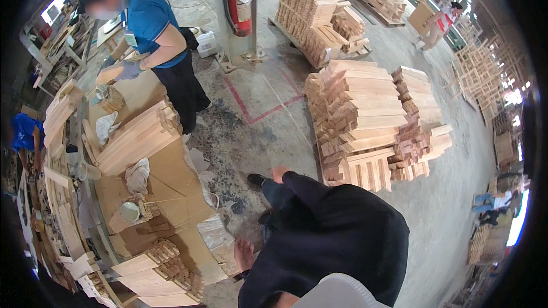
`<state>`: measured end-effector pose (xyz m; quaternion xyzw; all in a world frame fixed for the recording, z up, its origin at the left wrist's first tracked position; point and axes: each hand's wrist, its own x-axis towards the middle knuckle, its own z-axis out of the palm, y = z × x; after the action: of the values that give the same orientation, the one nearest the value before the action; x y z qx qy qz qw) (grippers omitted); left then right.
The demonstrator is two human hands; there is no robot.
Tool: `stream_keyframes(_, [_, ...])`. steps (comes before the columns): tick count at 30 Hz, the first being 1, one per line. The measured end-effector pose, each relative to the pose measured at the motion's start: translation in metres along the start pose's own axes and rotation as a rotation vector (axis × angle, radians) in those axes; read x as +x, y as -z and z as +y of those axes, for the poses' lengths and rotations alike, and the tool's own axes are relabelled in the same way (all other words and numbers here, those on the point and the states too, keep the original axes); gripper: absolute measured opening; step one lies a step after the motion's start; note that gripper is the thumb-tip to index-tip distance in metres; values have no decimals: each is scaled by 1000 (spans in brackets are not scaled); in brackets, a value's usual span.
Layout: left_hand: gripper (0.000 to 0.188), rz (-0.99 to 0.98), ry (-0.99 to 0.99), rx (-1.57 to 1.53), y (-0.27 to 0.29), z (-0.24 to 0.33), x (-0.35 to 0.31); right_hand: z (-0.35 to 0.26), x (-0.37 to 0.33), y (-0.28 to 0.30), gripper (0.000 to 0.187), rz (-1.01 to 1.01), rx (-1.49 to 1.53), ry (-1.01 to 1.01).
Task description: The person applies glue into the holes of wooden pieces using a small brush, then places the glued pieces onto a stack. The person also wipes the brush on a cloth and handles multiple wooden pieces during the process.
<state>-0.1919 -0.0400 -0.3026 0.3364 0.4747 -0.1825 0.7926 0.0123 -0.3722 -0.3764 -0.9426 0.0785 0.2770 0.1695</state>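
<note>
My left hand [244, 254] hangs beside the near edge of the cardboard-covered workbench [194, 199]. Its fingers are stretched out and nothing is in it. On the far side of my body, my right hand [278, 174] shows only partly past my dark sleeve; it is blurred, so its fingers cannot be made out. Closest to my left hand on the bench are a stack of notched wooden pieces [151, 278] and a crumpled white sheet [216, 232]. Farther in stand a container of pale liquid [130, 211] and a white cloth [137, 175].
Across the bench, a co-worker in a blue shirt [149, 14] holds a wooden piece [111, 72] in gloved hands. Wooden boards [140, 137] lie between us. Behind me, stacked lumber [365, 102] stands on the floor. A fire extinguisher [241, 16] hangs on a column.
</note>
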Motion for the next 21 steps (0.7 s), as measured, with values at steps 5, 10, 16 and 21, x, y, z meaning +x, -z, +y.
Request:
stream_keyframes(5, [37, -27, -154, 266, -5, 10, 0, -25, 1, 32, 25, 29, 68, 50])
stream_keyframes(10, [33, 74, -202, 244, -24, 23, -12, -52, -6, 33, 30, 63, 156, 180])
stream_keyframes(16, [25, 169, -251, 333, -1, 12, -7, -78, -30, 50, 35, 29, 43, 188])
stream_keyframes(21, [25, 144, -149, 541, 16, 0, 6, -57, -19, 44, 34, 99, 102, 145])
